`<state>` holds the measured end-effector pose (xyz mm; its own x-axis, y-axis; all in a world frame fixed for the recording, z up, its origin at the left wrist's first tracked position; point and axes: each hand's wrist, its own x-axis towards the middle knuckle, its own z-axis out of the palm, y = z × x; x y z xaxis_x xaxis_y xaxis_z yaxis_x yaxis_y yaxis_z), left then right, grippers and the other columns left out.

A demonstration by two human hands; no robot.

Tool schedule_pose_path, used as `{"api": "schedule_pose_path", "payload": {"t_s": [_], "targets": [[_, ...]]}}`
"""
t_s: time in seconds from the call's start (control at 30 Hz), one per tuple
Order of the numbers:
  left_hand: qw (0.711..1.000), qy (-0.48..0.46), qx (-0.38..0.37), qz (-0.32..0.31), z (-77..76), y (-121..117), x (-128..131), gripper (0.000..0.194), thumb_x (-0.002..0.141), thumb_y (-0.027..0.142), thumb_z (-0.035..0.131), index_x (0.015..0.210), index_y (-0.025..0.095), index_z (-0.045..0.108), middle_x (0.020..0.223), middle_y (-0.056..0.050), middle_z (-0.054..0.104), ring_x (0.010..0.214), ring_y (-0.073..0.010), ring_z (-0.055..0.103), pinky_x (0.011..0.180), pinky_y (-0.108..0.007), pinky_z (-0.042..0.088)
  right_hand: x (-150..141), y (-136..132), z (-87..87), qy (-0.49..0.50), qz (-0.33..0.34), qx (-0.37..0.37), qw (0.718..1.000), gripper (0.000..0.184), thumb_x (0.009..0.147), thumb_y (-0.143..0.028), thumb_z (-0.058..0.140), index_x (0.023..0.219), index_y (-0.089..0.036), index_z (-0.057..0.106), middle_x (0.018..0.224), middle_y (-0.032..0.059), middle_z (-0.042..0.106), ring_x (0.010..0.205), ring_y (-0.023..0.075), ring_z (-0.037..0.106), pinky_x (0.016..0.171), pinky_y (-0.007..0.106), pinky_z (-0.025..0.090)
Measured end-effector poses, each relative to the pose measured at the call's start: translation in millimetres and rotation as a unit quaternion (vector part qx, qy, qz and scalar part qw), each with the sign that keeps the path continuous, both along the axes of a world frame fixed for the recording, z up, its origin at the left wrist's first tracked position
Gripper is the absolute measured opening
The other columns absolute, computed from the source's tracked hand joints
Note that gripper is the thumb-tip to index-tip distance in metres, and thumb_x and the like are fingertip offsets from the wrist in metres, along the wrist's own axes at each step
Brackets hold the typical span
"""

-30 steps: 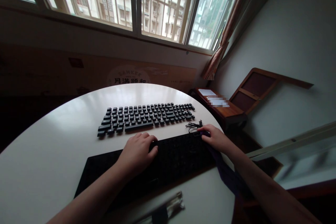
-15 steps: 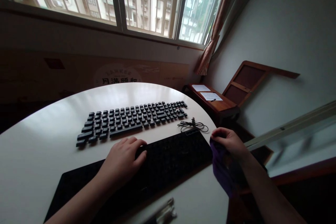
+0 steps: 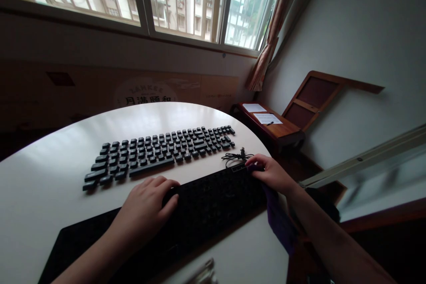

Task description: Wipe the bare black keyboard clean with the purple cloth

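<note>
A black keyboard base (image 3: 213, 204) without its keycaps lies across the near side of a round white table (image 3: 49, 177). My left hand (image 3: 143, 211) rests flat on its middle, fingers spread. At the base's far right corner my right hand (image 3: 271, 174) is closed on a purple cloth (image 3: 278, 219), which hangs down over the table's edge. Rows of black keycaps (image 3: 159, 151) are laid out on the table behind the base. A coiled black cable (image 3: 234, 156) lies just beyond my right hand.
A wooden side table (image 3: 278, 132) with sheets of paper (image 3: 266, 118) stands at the right below the window, with a wooden frame (image 3: 313, 100) leaning on the wall. A pale blurred object (image 3: 203, 275) lies at the table's near edge.
My right hand drew back toward the table's edge with the cloth, then returned to the base's far right corner. The view shifted slightly right. My left hand stayed on the base.
</note>
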<state>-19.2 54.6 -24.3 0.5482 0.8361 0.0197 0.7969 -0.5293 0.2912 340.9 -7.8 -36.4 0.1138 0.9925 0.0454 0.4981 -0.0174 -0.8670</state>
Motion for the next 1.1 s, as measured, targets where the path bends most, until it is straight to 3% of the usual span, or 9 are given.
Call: {"api": "schedule_pose_path", "payload": {"t_s": [0.17, 0.33, 0.6, 0.87, 1.1], "targets": [[1.0, 0.012, 0.002, -0.004, -1.1, -0.1, 0.7, 0.039, 0.09, 0.041, 0.045, 0.114, 0.023, 0.07, 0.117, -0.009, 0.071, 0.115, -0.0299, 0.062, 0.102, -0.045, 0.043, 6.0, 3.5, 0.3, -0.041, -0.011, -0.028, 0.999, 0.046, 0.07, -0.024, 0.067, 0.116, -0.019, 0.069, 0.093, 0.0022, 0.062, 0.074, 0.0153, 0.059, 0.068, 0.027, 0.048], [1.0, 0.01, 0.008, -0.012, -0.8, -1.9, 1.3, 0.036, 0.091, 0.036, 0.046, 0.115, 0.022, 0.07, 0.116, -0.01, 0.071, 0.114, -0.0297, 0.062, 0.102, -0.046, 0.043, 4.3, 7.2, -1.4, -0.049, 0.004, -0.06, 0.997, 0.044, 0.074, -0.023, 0.063, 0.117, -0.018, 0.071, 0.096, 0.0038, 0.064, 0.076, 0.0154, 0.062, 0.066, 0.025, 0.048], [1.0, -0.002, 0.018, -0.012, 1.6, -6.1, 1.8, 0.033, 0.092, 0.034, 0.05, 0.113, 0.021, 0.071, 0.114, -0.01, 0.071, 0.112, -0.0307, 0.062, 0.102, -0.046, 0.043, 4.0, 12.0, -7.3, -0.065, -0.015, -0.066, 0.996, 0.039, 0.075, -0.029, 0.062, 0.112, -0.018, 0.071, 0.07, -0.0033, 0.054, 0.063, 0.0141, 0.051, 0.06, 0.025, 0.04], [1.0, -0.004, 0.024, -0.013, 0.5, -5.9, 0.4, 0.034, 0.092, 0.035, 0.049, 0.114, 0.019, 0.071, 0.114, -0.011, 0.071, 0.113, -0.0313, 0.062, 0.101, -0.046, 0.043, 5.4, 12.8, -4.1, 0.009, 0.031, -0.114, 0.993, 0.048, 0.071, -0.028, 0.062, 0.117, -0.019, 0.066, 0.08, -0.0004, 0.067, 0.067, 0.0145, 0.059, 0.061, 0.024, 0.043], [0.999, -0.018, 0.023, -0.015, -0.6, -4.7, 1.2, 0.034, 0.092, 0.035, 0.05, 0.113, 0.02, 0.072, 0.113, -0.011, 0.072, 0.112, -0.0312, 0.063, 0.101, -0.046, 0.044, 13.9, 12.9, -4.7, 0.029, 0.061, -0.137, 0.988, 0.061, 0.069, -0.026, 0.063, 0.129, -0.018, 0.062, 0.078, -0.0018, 0.067, 0.061, 0.0122, 0.058, 0.056, 0.022, 0.041]]}}
